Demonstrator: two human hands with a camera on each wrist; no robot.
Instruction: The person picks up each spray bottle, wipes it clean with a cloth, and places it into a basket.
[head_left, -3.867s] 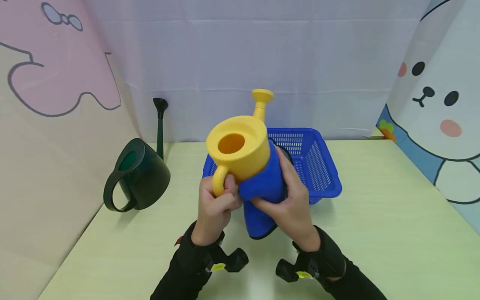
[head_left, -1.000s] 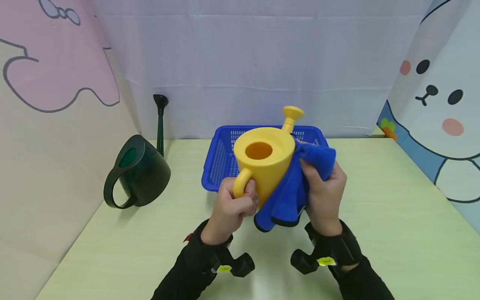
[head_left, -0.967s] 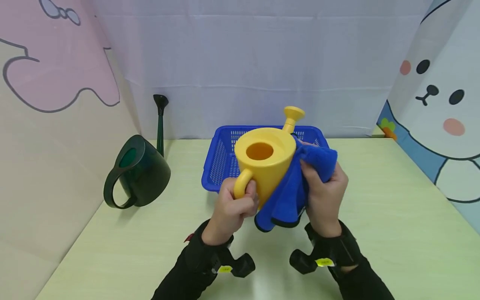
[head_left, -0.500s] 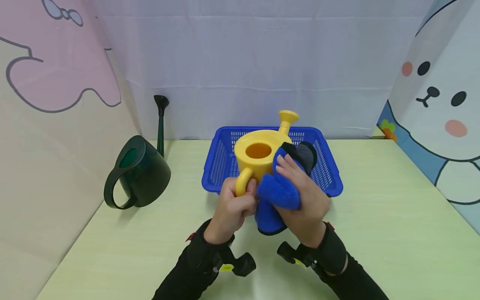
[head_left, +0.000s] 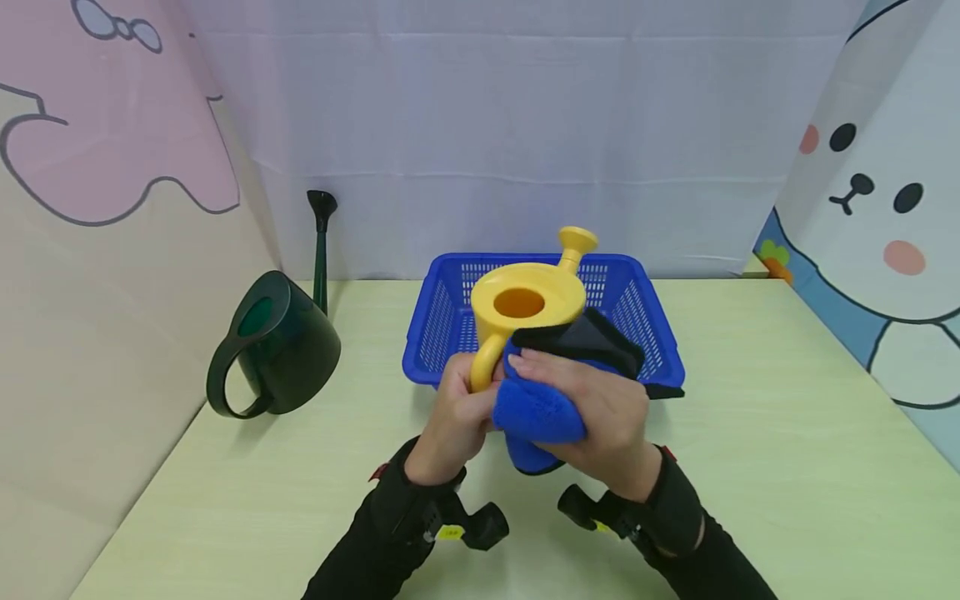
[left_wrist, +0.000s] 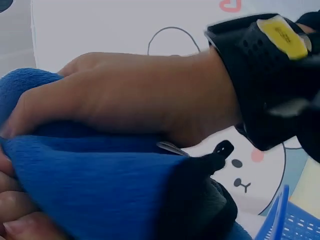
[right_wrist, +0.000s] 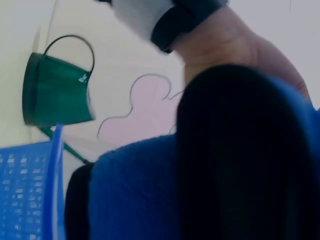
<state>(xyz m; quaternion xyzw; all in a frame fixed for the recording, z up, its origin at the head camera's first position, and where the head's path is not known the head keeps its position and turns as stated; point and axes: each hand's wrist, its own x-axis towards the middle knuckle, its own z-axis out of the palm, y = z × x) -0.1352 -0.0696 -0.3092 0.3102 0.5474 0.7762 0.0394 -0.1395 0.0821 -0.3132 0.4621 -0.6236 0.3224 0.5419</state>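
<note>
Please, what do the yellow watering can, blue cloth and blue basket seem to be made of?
Yellow watering can: probably plastic, smooth, satin, evenly coloured.
Blue cloth: matt fabric, perhaps microfibre; fuzzy pile shows.
Blue basket: likely moulded plastic, slightly glossy; regular perforations.

Your right hand (left_wrist: pixel 130 97) stretches across from the right, holding the blue cloth (left_wrist: pixel 95 180), which fills the near part of the left wrist view. You wear a black wrist strap (left_wrist: pixel 240 85) with a yellow label (left_wrist: pixel 285 37) on it. On the near left, you can see a few bent fingers of your left hand (left_wrist: pixel 20 207) beside the cloth, partly cut off. The cloth's black edging (left_wrist: pixel 182 200) lies toward the right. Farther off, a blue basket (left_wrist: pixel 292 222) shows at the right, before a printed backdrop (left_wrist: pixel 105 25).
</note>
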